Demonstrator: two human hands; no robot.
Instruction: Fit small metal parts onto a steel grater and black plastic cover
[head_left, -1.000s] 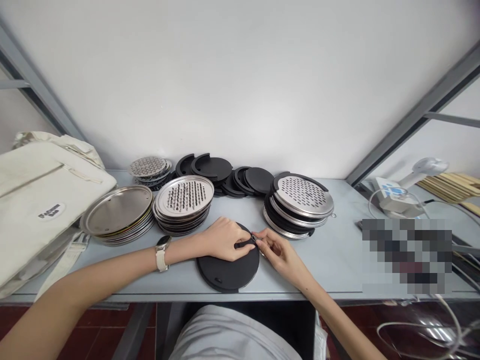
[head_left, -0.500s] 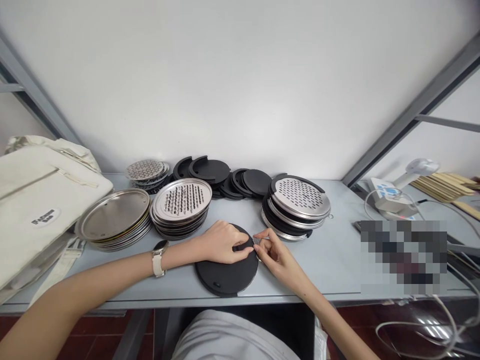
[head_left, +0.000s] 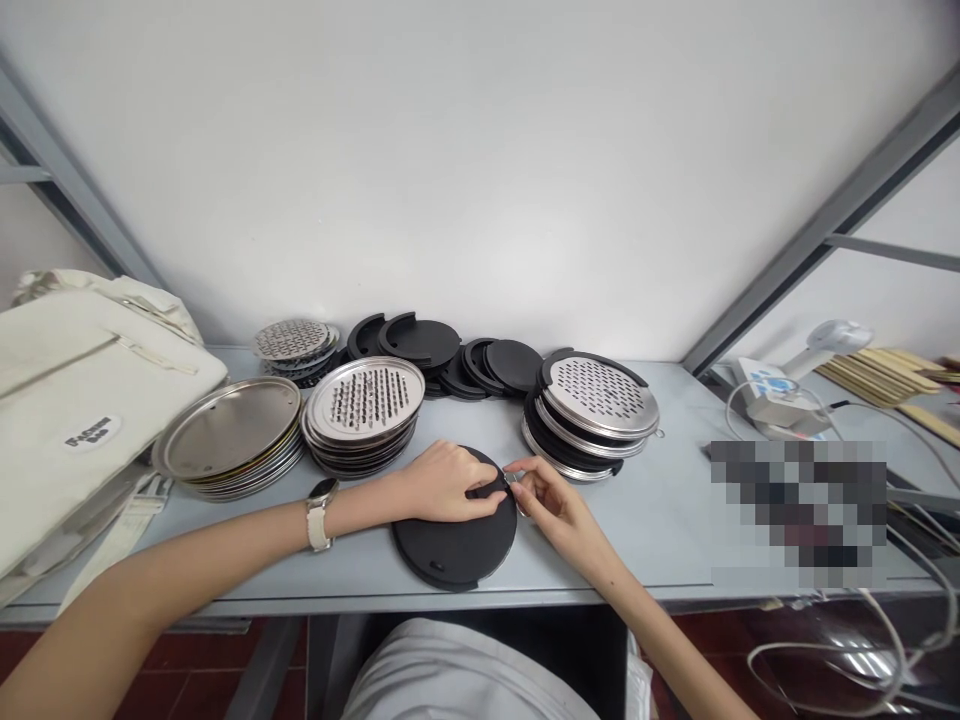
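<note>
The black disc (head_left: 450,550) lay flat near the front edge of the grey table (head_left: 660,545), below the left hand and just left of the right; being round, it offered no long axis to line up with. What mattered was the far right stretch of its rim, where both hands met. There a small metal piece (head_left: 511,478) sat against or just beside the edge, too small for its own axis to be read. The right hand (head_left: 553,500) came in from the right, thumb and forefinger nearly closed and pinching that piece, the other fingers curled beneath. The left hand (head_left: 450,485) rested across the disc's far part, loosely curled, thumb and forefinger tips almost together by the same spot; whether they gripped the rim could not be told. Farther out, a mixed stack of perforated steel plates and black rims (head_left: 600,395) stood beyond the right hand, a stack of grater plates (head_left: 367,400) beyond the left forearm, and more black discs (head_left: 427,342) lay between them, toward the wall.
</note>
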